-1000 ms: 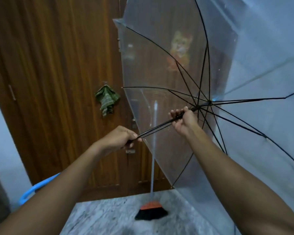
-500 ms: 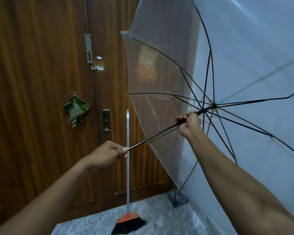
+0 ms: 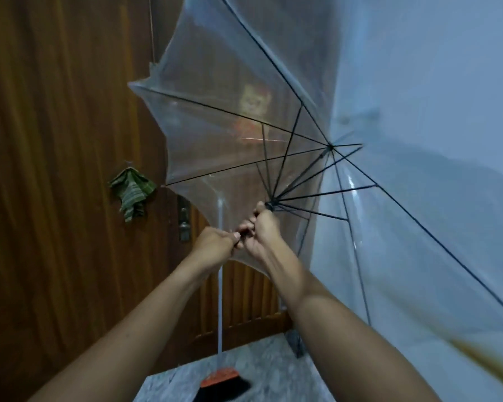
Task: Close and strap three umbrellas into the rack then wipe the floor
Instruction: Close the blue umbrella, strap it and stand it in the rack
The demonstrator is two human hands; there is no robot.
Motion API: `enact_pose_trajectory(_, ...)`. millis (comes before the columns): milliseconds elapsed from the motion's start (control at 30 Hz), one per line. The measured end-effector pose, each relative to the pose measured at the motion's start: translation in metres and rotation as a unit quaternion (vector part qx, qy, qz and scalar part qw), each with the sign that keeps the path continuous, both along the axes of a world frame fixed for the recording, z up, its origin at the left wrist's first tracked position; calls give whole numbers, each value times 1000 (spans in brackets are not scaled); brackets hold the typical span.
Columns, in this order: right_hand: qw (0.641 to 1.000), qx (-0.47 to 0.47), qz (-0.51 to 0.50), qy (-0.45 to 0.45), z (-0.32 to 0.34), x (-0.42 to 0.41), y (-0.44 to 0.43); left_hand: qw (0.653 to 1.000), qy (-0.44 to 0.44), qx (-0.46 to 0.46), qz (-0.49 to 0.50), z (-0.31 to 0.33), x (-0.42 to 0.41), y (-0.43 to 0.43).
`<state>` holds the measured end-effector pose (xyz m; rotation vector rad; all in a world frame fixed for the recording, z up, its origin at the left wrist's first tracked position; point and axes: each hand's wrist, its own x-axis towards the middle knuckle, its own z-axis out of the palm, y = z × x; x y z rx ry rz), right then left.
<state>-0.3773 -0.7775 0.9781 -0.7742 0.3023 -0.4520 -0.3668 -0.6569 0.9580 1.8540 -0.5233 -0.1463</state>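
1. Grip comes first: the left hand [image 3: 214,246] has its fingers [image 3: 235,237] curled tight round the low end of the shaft of the clear umbrella [image 3: 230,134]. The right hand [image 3: 263,227] is curled round the shaft just beyond them, up against the runner [image 3: 269,205], and the two hands touch.
2. The canopy sits half folded ahead of and above the fingers, ribs angled back toward the runner, slack plastic billowing to their right.
3. To close it well, I judge the right hand should draw the runner straight along the shaft toward the left fingers, without twisting, until the catch takes. Whether it has caught I cannot tell.
4. The left fingers should act as a steady anchor so the shaft does not swing.
5. Space is tight. The wooden door [image 3: 55,169] and its hanging green cloth [image 3: 131,192] lie left of the fingers, near the canopy's edge. A broom [image 3: 221,378] stands below them on the floor [image 3: 273,372]. A rib tip could snag on any of these.
6. Once the umbrella is shut, the loose panels want wrapping one way round the shaft before strapping. No rack is in view.
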Motion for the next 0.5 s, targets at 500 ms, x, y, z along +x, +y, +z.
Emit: enact_pose_trajectory(500, 995, -90, 11, -50, 39, 41, 5, 930, 277, -102, -219, -36, -15, 79)
